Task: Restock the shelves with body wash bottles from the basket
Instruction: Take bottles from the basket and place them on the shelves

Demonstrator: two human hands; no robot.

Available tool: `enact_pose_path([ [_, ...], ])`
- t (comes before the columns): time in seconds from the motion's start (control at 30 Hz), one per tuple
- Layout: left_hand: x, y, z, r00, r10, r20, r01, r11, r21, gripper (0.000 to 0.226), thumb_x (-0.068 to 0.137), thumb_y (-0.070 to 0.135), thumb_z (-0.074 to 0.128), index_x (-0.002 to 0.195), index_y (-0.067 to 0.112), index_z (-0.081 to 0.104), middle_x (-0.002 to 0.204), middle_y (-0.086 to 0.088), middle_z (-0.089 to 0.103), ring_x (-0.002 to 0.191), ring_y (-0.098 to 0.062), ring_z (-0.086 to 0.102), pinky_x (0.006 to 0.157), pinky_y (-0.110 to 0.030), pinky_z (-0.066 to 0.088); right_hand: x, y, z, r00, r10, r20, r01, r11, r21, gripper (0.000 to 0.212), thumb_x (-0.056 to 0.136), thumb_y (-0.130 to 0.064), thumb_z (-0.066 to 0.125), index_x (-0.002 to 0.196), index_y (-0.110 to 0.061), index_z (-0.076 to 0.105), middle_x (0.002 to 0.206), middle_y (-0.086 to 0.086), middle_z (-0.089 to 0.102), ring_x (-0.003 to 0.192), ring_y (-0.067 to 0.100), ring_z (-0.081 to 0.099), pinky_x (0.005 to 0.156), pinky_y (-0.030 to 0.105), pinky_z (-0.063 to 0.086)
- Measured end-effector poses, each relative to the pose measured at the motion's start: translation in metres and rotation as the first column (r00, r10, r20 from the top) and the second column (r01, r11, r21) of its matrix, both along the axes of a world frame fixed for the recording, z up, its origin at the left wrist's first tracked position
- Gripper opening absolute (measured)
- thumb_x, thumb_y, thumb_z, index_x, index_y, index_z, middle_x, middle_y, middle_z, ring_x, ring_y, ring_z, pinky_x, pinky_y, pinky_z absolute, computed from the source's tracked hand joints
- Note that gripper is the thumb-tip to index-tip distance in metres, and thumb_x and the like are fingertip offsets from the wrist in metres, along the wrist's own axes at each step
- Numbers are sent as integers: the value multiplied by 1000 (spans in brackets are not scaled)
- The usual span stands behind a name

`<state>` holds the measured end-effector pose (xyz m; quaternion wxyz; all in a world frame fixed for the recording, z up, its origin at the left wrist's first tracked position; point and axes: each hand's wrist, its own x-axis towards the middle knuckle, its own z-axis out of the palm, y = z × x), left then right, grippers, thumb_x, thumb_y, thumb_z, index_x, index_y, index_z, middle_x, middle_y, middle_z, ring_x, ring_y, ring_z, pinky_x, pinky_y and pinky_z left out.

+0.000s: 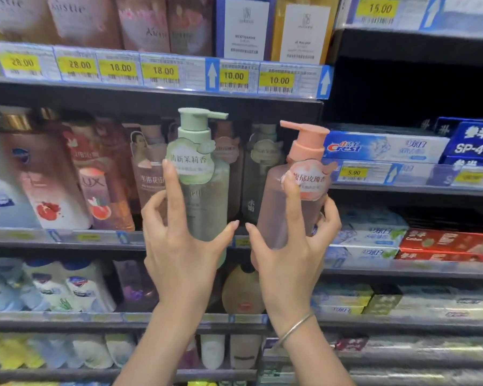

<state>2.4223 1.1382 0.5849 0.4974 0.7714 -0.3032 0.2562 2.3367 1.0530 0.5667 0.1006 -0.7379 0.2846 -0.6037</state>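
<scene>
Holding green pump bottle in left hand, pink pump bottle in right hand, fingers wrapped round, upright for shelving.

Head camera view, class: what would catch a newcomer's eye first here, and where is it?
Two pump bottles held up at centre: the left hand grips a green bottle, the right hand a pink bottle beside it. Above them runs a row of yellow price tags along the shelf edge.
</scene>
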Motion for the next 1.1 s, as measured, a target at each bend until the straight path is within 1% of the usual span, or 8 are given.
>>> enact_pose_path([
  [0.13, 5, -2, -8, 1000, 4, 9, -4, 1000, -20, 123, 59, 44, 84, 146, 46, -2, 126, -9, 42, 112, -28, 51, 69, -31, 39, 8, -6, -2, 998, 2, 62, 0, 1000, -31, 99, 66, -19, 87, 136, -54, 27, 143, 16, 25, 132, 29, 38, 104, 36, 43],
  [0.27, 13, -5, -4, 999, 18, 28, -17, 999, -43, 123, 58, 44, 83, 145, 49, -4, 125, -10, 42, 111, -29, 52, 68, -37, 44, 25, -17, 8, 991, -2, 136, 13, 997, -78, 96, 67, -19, 87, 135, -53, 28, 142, 15, 22, 133, 31, 36, 109, 15, 26],
  [0.37, 18, -9, 2, 999, 22, 50, -19, 998, -65, 123, 58, 44, 83, 145, 48, -3, 124, -11, 43, 111, -29, 52, 69, -39, 47, 38, -24, 14, 984, -10, 177, 28, 994, -101, 94, 68, -19, 87, 134, -51, 28, 142, 8, 17, 132, 34, 35, 108, 27, 33],
  [0.47, 23, -14, 3, 997, 14, 70, -9, 997, -77, 121, 59, 43, 83, 146, 43, -1, 124, -12, 43, 111, -28, 51, 70, -37, 46, 48, -29, 12, 981, -27, 194, 48, 993, -104, 93, 68, -18, 87, 132, -51, 28, 142, 6, 16, 132, 32, 34, 107, 27, 34],
  [0.6, 29, -16, -3, 997, 13, 82, -6, 997, -74, 121, 59, 41, 84, 147, 39, 1, 125, -14, 44, 112, -25, 48, 71, -33, 42, 57, -37, -2, 985, -45, 164, 60, 994, -88, 92, 68, -19, 86, 132, -50, 28, 142, 8, 17, 133, 32, 33, 107, 20, 26],
  [0.8, 35, -17, -10, 996, 19, 83, -13, 997, -72, 121, 59, 41, 85, 148, 37, 3, 124, -12, 43, 112, -25, 48, 73, -40, 48, 64, -44, -17, 994, -86, 73, 92, 992, -81, 91, 72, -22, 84, 135, -50, 24, 145, 9, 15, 136, 29, 28, 102, 34, 37],
  [0.93, 35, -18, -13, 998, 11, 65, -7, 998, -59, 121, 60, 41, 84, 149, 35, 4, 125, -13, 43, 112, -24, 48, 72, -33, 42, 65, -48, -21, 994, -98, 39, 102, 988, -116, 89, 74, -22, 82, 137, -48, 24, 145, 10, 16, 135, 31, 29, 101, 37, 39],
  [1.1, 34, -19, -14, 998, 14, 60, -11, 999, -51, 120, 60, 40, 85, 149, 34, 6, 125, -14, 43, 111, -25, 48, 72, -33, 41, 70, -53, -26, 995, -90, -50, 88, 995, -55, 84, 75, -22, 81, 139, -43, 30, 147, 13, 18, 137, 31, 27, 101, 39, 39],
])
